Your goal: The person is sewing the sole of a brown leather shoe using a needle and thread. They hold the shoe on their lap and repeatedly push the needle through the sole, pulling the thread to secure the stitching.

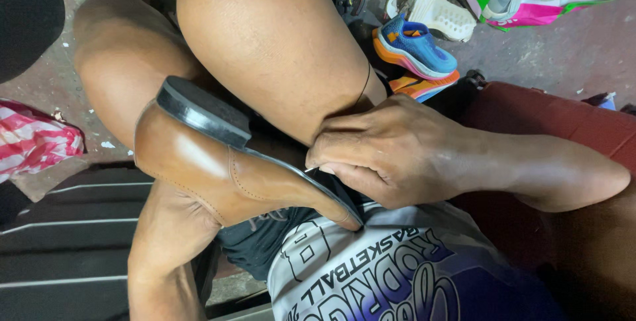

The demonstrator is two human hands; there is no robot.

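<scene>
Shoe (218, 168) of smooth brown leather, black flat heel, lies under right hand (384, 152) fingers (351, 125), clenched on its sole edge; left hand is hidden.

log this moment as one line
right hand: pinching sole edge of brown shoe | left hand: not in view | shoe: wedged between knees, heel up

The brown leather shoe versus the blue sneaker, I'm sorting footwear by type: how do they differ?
The brown leather shoe is smooth and glossy with a black heel, lying sole-up across the person's lap by the right hand. The blue sneaker is blue with an orange sole, lying on the floor, untouched. Both are closed shoes.
</scene>
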